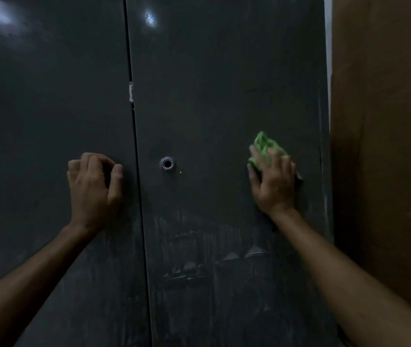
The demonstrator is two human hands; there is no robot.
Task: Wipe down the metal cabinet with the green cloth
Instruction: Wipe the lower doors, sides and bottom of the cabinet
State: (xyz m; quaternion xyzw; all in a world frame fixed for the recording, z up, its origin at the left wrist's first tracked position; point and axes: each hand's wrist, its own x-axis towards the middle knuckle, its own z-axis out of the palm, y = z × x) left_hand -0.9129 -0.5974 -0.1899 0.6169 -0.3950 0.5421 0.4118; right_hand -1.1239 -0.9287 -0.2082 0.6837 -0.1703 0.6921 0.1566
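A dark grey metal cabinet [212,83] with two doors fills the view. My right hand [273,181] presses a bunched green cloth [266,145] flat against the right door, near its right edge; the fingers lie fairly straight over the cloth. My left hand [94,186] rests on the left door close to the centre seam, with its fingers curled and nothing in them. A round lock hole [167,164] sits in the right door between the two hands. Pale dusty streaks mark the lower part of the right door.
A brown wooden panel [385,146] stands just right of the cabinet, with a thin pale gap of wall [327,33] between them. A scrap of white tape [131,91] clings to the door seam above the hands.
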